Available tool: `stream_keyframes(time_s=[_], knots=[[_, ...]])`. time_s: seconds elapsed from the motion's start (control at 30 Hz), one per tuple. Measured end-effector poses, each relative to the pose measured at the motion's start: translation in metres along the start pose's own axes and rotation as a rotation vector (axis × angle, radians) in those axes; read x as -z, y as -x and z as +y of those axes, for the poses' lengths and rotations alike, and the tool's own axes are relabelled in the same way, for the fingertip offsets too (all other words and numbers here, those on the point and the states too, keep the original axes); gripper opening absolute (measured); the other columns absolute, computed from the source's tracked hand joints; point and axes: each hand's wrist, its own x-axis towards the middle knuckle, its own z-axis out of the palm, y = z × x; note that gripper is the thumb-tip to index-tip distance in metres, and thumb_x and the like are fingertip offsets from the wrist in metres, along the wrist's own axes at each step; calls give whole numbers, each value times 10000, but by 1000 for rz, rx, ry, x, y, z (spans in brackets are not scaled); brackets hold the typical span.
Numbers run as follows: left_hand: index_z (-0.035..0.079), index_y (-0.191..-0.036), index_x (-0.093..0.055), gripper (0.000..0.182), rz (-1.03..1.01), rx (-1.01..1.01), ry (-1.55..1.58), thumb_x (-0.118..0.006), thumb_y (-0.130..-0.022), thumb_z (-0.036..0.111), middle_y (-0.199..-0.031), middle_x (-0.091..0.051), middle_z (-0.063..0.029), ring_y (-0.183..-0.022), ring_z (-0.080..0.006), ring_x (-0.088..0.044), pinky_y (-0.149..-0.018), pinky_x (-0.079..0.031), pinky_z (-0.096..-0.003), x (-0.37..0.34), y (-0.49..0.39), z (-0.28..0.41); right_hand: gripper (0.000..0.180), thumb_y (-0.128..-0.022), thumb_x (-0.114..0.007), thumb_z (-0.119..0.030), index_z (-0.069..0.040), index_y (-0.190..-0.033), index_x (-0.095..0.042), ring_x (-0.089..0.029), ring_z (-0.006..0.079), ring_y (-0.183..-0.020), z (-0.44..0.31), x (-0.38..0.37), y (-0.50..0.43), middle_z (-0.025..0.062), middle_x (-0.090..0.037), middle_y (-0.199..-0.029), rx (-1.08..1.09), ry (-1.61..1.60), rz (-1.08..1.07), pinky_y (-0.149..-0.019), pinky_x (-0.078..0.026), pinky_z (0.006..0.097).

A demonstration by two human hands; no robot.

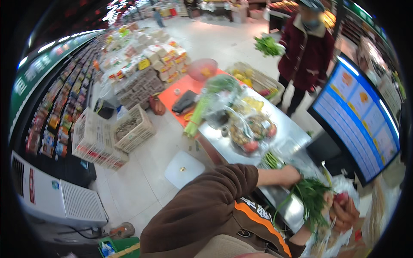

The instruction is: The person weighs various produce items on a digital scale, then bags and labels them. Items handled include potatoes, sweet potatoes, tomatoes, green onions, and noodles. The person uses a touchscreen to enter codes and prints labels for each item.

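Leafy green stalks point(311, 196) lie bunched between my two hands above the counter. My left hand point(291, 175) is at the upper end of the bunch, its fingers partly hidden. My right hand point(327, 203) is at the lower right of the leaves, beside root vegetables point(345, 211) in a clear plastic bag; its grip is hard to make out. Cut green stems point(271, 160) lie beside my left forearm. Farther along the metal counter point(292, 137) are clear bags of mixed produce point(250, 127) and a long bunch of celery-like stalks point(193, 124).
A large lit screen point(358, 116) stands at the right. Across the counter a person in a dark red coat point(305, 48) holds leafy greens point(267, 45). Plastic crates point(137, 137) and a white stool point(184, 169) stand on the floor at the left.
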Motion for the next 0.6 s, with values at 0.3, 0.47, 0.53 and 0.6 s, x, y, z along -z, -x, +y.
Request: stream_keyframes(time_s=[0.3, 0.47, 0.53, 0.6], knots=[[27, -1428, -493, 624, 150, 48, -87, -611, -900, 336, -1403, -562, -235, -1235, -398, -587, -1062, -458, -463, 0, -7, -12, 436, -872, -672, -8, -2, -1306, -623, -411, 60, -575, -53, 1, 90, -61, -376, -610, -86, 236, 93, -530, -357, 257], [54, -1405, -511, 681, -116, -111, 267, -762, -799, 237, -1294, -587, -225, -1252, -401, -532, -973, -483, -490, 72, 96, 30, 203, -928, -669, -49, 50, -1104, -649, -544, 55, -637, -22, 29, 104, 10, -649, -781, -393, 313, 19, -585, -442, 209], [72, -1362, -554, 653, 18, -57, 308, -778, -769, 230, -1233, -603, -209, -1187, -391, -562, -936, -500, -474, 89, 123, 38, 158, -961, -656, -68, 42, -1075, -652, -574, 59, -658, -18, 32, 111, 18, -658, -780, -329, 28, 60, -595, -458, 209], [97, -1319, -593, 609, 498, -12, 106, -781, -750, 208, -1155, -631, -182, -1092, -379, -611, -893, -520, -456, 86, 130, 39, 117, -1009, -619, -93, 19, -1037, -636, -632, 82, -702, -22, 28, 113, 43, -684, -798, -231, -188, 82, -616, -482, 212]])
